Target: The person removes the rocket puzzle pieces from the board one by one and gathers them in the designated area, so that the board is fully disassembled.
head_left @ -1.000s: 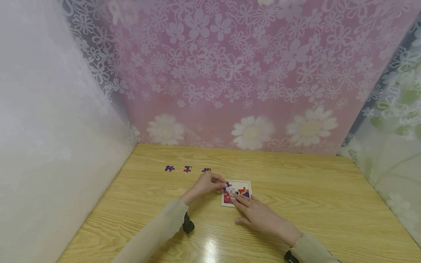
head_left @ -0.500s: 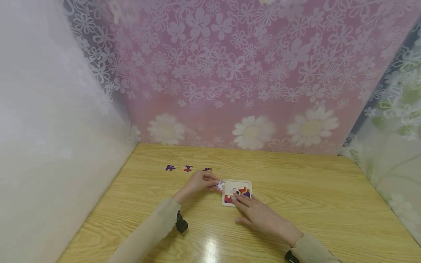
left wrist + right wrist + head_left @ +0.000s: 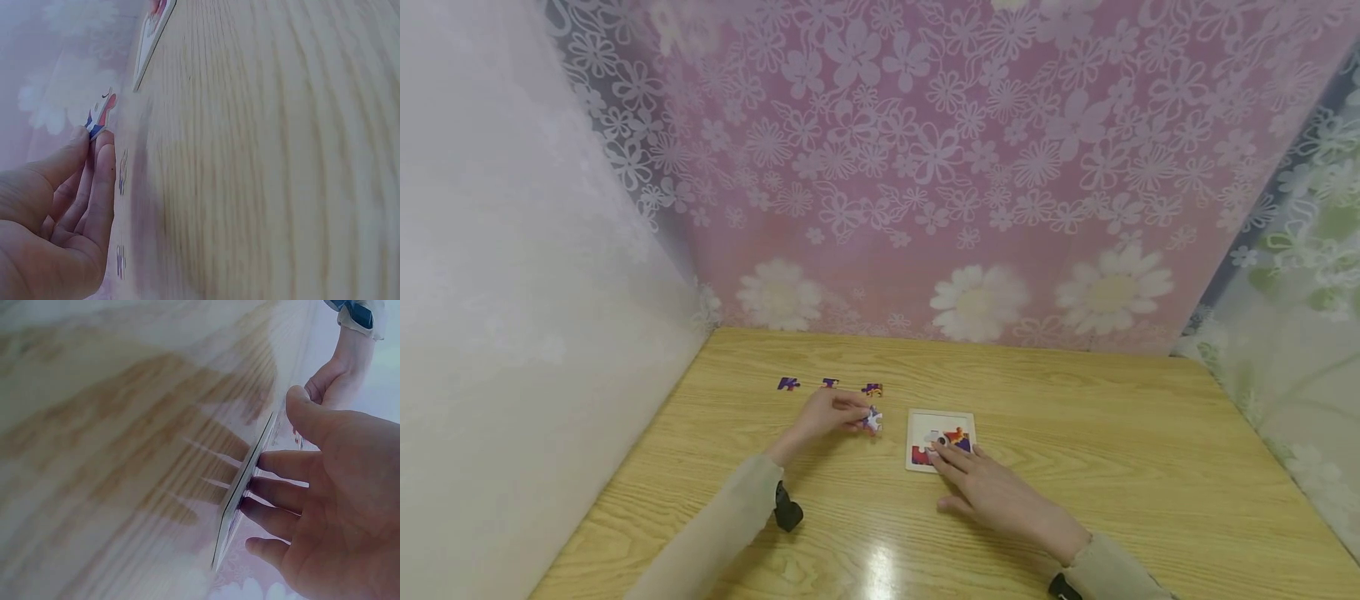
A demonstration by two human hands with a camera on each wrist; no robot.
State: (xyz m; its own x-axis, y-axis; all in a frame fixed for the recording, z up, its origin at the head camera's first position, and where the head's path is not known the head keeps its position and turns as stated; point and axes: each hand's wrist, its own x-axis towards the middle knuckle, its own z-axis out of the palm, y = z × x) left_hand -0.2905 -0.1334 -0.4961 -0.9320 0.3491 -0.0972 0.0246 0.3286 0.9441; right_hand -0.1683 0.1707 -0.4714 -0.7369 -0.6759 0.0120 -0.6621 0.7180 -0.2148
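My left hand pinches a white, purple and red jigsaw piece between thumb and fingertips, left of the puzzle tray. In the left wrist view this piece stands tilted at the fingertips. The square puzzle tray has a pale wooden rim and lies on the table. Several fitted pieces fill its lower part, red, purple and orange, one with an eye; its upper part shows bare board. My right hand rests straight fingers on the tray's lower right, hiding some pieces. The right wrist view shows these fingertips along the tray.
Three loose jigsaw pieces lie in a row behind my left hand: a purple one, a partly covered one and a purple and orange one. The wooden table ends at a pink flowered curtain.
My left hand has lifted the white and purple piece out of the tray's left side and carried it leftward, baring the board there. My right hand has stayed on the tray.
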